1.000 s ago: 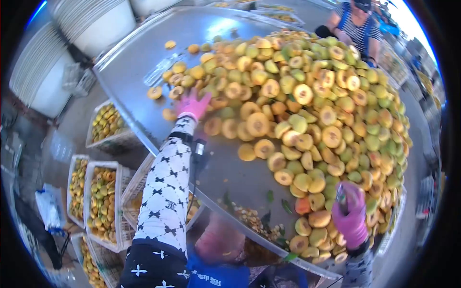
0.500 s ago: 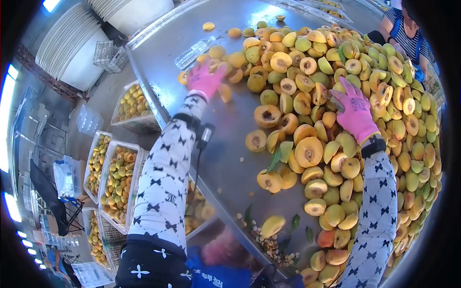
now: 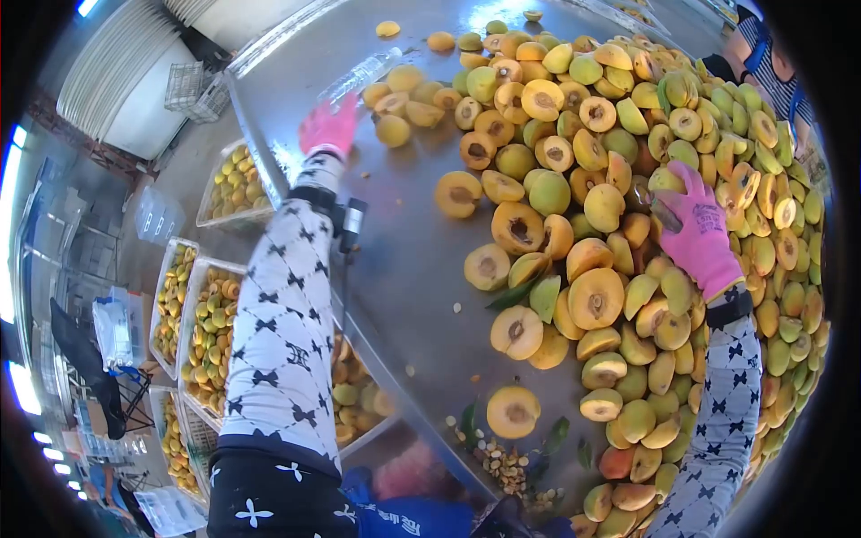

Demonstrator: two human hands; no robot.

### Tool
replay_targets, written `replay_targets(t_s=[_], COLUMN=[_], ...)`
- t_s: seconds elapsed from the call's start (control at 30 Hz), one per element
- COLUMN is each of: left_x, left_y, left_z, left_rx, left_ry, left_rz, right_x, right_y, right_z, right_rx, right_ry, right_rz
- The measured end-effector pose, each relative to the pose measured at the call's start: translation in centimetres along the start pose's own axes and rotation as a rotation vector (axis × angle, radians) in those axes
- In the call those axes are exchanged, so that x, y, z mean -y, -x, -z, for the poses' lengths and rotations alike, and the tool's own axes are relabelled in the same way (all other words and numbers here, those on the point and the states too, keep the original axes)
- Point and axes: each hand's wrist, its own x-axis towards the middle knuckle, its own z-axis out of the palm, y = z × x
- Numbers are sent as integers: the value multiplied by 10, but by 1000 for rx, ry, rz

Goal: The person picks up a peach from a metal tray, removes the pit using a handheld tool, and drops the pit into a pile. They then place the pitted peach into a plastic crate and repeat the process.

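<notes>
My left hand (image 3: pixel 329 127), in a pink glove, is over the left edge of the metal table (image 3: pixel 404 260), fingers spread and nothing in it. Just beyond it lies a clear plastic bottle (image 3: pixel 360 75), beside a small group of halved fruits (image 3: pixel 392 105). My right hand (image 3: pixel 697 224), also gloved in pink, is at the large pile of yellow-green halved fruits (image 3: pixel 595 300). Its fingers curl round a small dark tool (image 3: pixel 665 215), partly hidden, and its fingertips are against a fruit (image 3: pixel 665 179).
Crates of fruit (image 3: pixel 211 332) stand on the floor to the left, with another crate (image 3: pixel 235 186) farther up. Loose pits (image 3: pixel 502 464) and leaves lie near the table's lower edge. A person in a striped top (image 3: pixel 773 67) is at the upper right.
My left hand has moved left, away from the small group of fruits, to the table's edge. My right hand appears slightly lower and farther right. A fruit near the pits now shows its cut face.
</notes>
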Motion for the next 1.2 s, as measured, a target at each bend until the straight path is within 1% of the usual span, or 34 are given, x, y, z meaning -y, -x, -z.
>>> replay_targets(t_s=[0.07, 0.13, 0.17, 0.23, 0.27, 0.33, 0.37, 0.4, 0.43, 0.47, 0.5, 0.53, 0.57, 0.6, 0.63, 0.67, 0.7, 0.73, 0.77, 0.8, 0.87, 0.97, 1.0, 1.07, 1.1, 1.17, 1.2], left_x=[10, -35, -44, -68, -89, -135, -165, -186, -167, -169, -171, -179, -190, -209, -221, -233, -243, -254, -272, -279, -291, -325, -336, -348, -354, -365, -367], left_y=[-12, 1, -5, -16, -22, -13, 5, 17, -1, 8, 18, 31, 53, 79, 104, 120, 136, 153, 172, 189, 214, 241, 255, 270, 277, 291, 292], left_z=[-13, 22, 13, -6, -11, 7, 32, 45, 3, 2, 2, 10, 18, 42, 56, 66, 76, 86, 120, 108, 111, 146, 161, 177, 180, 184, 204], left_rx=[188, 313, 378, 507, 602, 625, 552, 486, 649, 643, 640, 639, 618, 578, 559, 593, 625, 653, 741, 712, 560, 738, 670, 677, 679, 686, 697], left_ry=[348, 932, 978, 824, 733, 509, 383, 264, 316, 397, 478, 632, 755, 860, 664, 633, 602, 571, 641, 738, 687, 943, 999, 924, 879, 796, 821], left_rz=[220, 369, 286, -175, -272, -334, -310, -293, -460, -600, -740, -834, -849, -861, -809, -687, -563, -440, -244, -265, -434, -155, -210, -223, -286, -404, -422], right_x=[1, 10, 12, 6, 4, 6, 7, 9, 9, 8, 11, 17, 22, 25, 31, 38, 36, 41, 46, 49, 52, 38, 34, 24, 23, 13, 10], right_y=[-1, -2, -2, -5, -6, -12, -16, -19, -22, -20, -16, -13, -10, -5, 1, 6, 15, 18, 25, 34, 58, 92, 102, 130, 144, 171, 181], right_z=[-3, 6, 9, 5, 3, 0, 0, -1, 1, 2, 5, 8, 11, 15, 18, 19, 11, 19, 26, 35, 46, 53, 58, 57, 66, 76, 79], right_rx=[-22, 1, 17, -10, -22, -64, -94, -79, -66, -49, 37, 119, 190, 214, 231, 239, 162, 204, 259, 311, 284, 280, 268, 246, 254, 320, 357], right_ry=[21, 47, 67, 35, 16, 4, -1, -27, -42, -58, -102, -153, -209, -139, -74, -10, 10, 3, -1, 2, -43, -158, -158, -168, -101, -21, 15], right_rz=[15, 27, 36, 68, 82, 87, 79, 93, 94, 90, 56, 32, 22, 2, -8, -17, 35, 36, 32, 16, -11, -10, -29, -50, -73, -90, -102])
